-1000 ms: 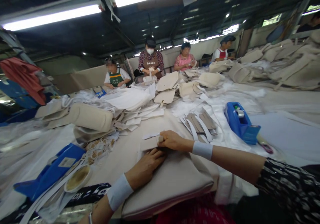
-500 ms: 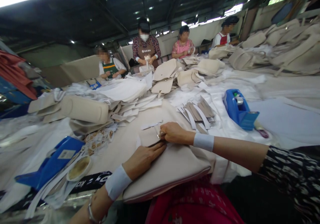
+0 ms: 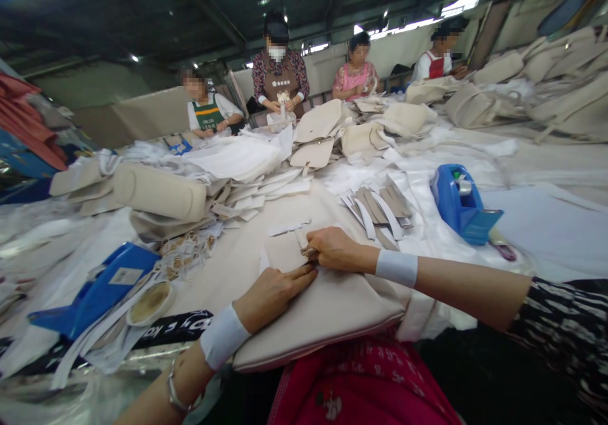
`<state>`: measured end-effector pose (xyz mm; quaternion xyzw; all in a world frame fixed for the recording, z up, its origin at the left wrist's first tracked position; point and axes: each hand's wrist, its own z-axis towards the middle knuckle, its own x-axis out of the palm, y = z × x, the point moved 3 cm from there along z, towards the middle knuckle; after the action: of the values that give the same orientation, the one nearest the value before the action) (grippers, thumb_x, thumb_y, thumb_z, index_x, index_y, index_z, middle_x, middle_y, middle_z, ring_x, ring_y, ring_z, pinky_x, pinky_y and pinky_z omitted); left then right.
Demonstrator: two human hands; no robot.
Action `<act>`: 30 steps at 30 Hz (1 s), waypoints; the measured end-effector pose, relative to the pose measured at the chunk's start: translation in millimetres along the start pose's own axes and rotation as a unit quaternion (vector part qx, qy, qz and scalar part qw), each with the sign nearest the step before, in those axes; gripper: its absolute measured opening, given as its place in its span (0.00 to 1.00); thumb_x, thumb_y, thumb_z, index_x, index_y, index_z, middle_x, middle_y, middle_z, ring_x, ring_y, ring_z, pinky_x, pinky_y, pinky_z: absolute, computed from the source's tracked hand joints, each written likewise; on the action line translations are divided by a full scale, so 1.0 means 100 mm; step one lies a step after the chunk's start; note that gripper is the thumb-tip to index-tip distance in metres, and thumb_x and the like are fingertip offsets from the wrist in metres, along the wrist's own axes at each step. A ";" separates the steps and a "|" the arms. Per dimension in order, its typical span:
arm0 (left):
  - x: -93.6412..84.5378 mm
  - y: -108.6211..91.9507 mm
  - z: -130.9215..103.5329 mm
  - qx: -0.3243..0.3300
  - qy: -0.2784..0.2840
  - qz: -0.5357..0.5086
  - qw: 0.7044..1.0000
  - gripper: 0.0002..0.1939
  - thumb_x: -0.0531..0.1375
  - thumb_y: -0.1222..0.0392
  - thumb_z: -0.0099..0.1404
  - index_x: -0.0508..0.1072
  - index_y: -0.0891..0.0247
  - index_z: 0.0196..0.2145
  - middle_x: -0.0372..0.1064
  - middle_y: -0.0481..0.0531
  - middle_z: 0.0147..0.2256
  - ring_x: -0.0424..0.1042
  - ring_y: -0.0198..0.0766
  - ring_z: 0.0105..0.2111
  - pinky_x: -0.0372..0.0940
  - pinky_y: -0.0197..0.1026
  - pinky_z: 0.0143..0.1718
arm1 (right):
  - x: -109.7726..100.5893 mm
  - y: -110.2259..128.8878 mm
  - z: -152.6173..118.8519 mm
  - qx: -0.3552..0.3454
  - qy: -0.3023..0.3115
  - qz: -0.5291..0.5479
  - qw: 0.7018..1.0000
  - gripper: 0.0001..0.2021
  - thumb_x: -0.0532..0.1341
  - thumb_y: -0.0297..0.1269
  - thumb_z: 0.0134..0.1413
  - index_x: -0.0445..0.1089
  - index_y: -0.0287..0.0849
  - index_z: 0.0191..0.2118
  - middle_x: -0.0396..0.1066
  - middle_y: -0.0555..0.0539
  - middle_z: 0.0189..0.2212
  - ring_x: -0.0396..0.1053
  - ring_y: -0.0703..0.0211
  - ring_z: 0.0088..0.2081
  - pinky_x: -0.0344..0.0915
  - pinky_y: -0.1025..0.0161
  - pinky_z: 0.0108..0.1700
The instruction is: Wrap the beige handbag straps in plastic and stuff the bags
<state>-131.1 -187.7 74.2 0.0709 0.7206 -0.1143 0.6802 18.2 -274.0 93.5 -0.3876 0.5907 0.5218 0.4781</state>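
A beige bag [image 3: 327, 311] lies flat on the table in front of me, its near edge over my lap. My left hand [image 3: 273, 295] rests on it, fingers stretched out together and pointing toward my right hand. My right hand [image 3: 335, 249] is closed, its fingertips pinched down on the bag just beyond my left fingertips. What they grip is hidden by the fingers. A small tab with metal hardware [image 3: 302, 241] shows beside the right fingers, on a beige flap [image 3: 282, 251]. White paper strips lie along the flap's far side.
Blue tape dispensers stand left [image 3: 102, 285] and right [image 3: 463, 206]. A round tub [image 3: 149, 303] sits near the left dispenser. Beige and white strips [image 3: 377, 213] lie beyond my right hand. Bag pieces [image 3: 159, 192] are piled left. Several co-workers sit or stand across the table.
The view has shifted slightly. My right fingers have moved a little nearer to me along the bag, and the dark gap by my left fingertips shows less. My left hand stays flat.
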 end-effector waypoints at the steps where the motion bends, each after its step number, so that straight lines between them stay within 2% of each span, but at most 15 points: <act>1: 0.01 0.00 0.00 -0.003 0.011 0.008 1.000 0.34 0.50 0.75 0.65 0.53 0.53 0.66 0.59 0.49 0.63 0.78 0.44 0.43 0.75 0.44 0.39 | 0.00 0.02 -0.01 -0.012 0.001 -0.006 1.000 0.08 0.58 0.30 0.53 0.75 0.39 0.31 0.76 0.44 0.36 0.72 0.56 0.36 0.53 0.63 0.31; 4: 0.03 0.01 0.00 -0.009 0.037 0.017 0.999 0.34 0.49 0.75 0.66 0.52 0.54 0.66 0.57 0.49 0.64 0.77 0.45 0.43 0.75 0.45 0.39 | 0.01 0.06 -0.04 -0.041 0.004 -0.026 0.999 0.07 0.58 0.28 0.51 0.74 0.39 0.29 0.75 0.44 0.36 0.71 0.57 0.34 0.51 0.62 0.29; 9: 0.02 0.00 0.00 -0.006 0.034 0.003 0.999 0.32 0.48 0.75 0.66 0.54 0.53 0.65 0.62 0.49 0.62 0.76 0.43 0.45 0.74 0.44 0.42 | 0.07 0.11 -0.08 -0.087 0.011 -0.057 0.995 0.08 0.57 0.25 0.50 0.73 0.38 0.32 0.73 0.43 0.38 0.69 0.55 0.38 0.54 0.62 0.31; 13: 0.02 -0.01 -0.01 -0.012 0.042 -0.007 0.999 0.29 0.47 0.74 0.67 0.60 0.56 0.62 0.67 0.51 0.58 0.76 0.42 0.45 0.73 0.41 0.43 | 0.13 0.13 -0.09 -0.117 0.016 -0.075 0.990 0.09 0.55 0.25 0.54 0.73 0.37 0.36 0.71 0.41 0.41 0.68 0.52 0.42 0.59 0.60 0.35; 19: 0.02 0.02 -0.03 -0.025 0.041 -0.052 0.998 0.29 0.47 0.74 0.66 0.61 0.52 0.60 0.66 0.47 0.59 0.75 0.42 0.47 0.70 0.42 0.46 | 0.20 0.11 -0.09 -0.133 0.012 -0.078 0.988 0.10 0.55 0.25 0.54 0.73 0.36 0.38 0.70 0.41 0.42 0.66 0.52 0.44 0.61 0.60 0.39; 22: 0.00 0.04 -0.04 -0.032 0.018 -0.097 0.995 0.24 0.48 0.72 0.67 0.66 0.53 0.56 0.69 0.47 0.55 0.74 0.41 0.47 0.69 0.40 0.46 | 0.18 0.11 -0.09 -0.134 0.026 -0.066 0.988 0.10 0.56 0.24 0.52 0.73 0.37 0.38 0.69 0.41 0.42 0.67 0.52 0.44 0.61 0.60 0.39; 25: -0.05 0.08 -0.02 -0.070 -0.053 -0.146 0.985 0.19 0.47 0.70 0.69 0.70 0.55 0.51 0.72 0.50 0.48 0.72 0.40 0.47 0.67 0.40 0.48 | 0.11 0.11 -0.08 -0.132 0.046 -0.040 0.989 0.12 0.57 0.24 0.49 0.74 0.38 0.39 0.70 0.41 0.41 0.67 0.53 0.42 0.61 0.61 0.39; 28: -0.08 0.12 0.04 -0.110 -0.110 -0.167 0.974 0.20 0.49 0.69 0.69 0.65 0.58 0.56 0.69 0.53 0.48 0.67 0.42 0.50 0.64 0.44 0.53 | 0.01 0.07 -0.04 -0.118 0.060 -0.011 0.991 0.13 0.57 0.23 0.49 0.75 0.39 0.39 0.71 0.42 0.38 0.68 0.55 0.40 0.62 0.63 0.41; 30: -0.07 0.13 0.09 -0.109 -0.106 -0.167 0.974 0.23 0.53 0.68 0.67 0.61 0.58 0.59 0.67 0.55 0.50 0.65 0.43 0.51 0.63 0.46 0.55 | -0.06 0.05 -0.05 -0.103 0.063 0.009 0.993 0.15 0.55 0.22 0.51 0.76 0.41 0.39 0.73 0.44 0.37 0.70 0.57 0.40 0.63 0.64 0.42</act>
<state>-118.4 -177.4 79.3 -0.1369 0.6539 -0.1540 0.7280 14.4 -278.5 100.1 -0.4616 0.5659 0.5588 0.3929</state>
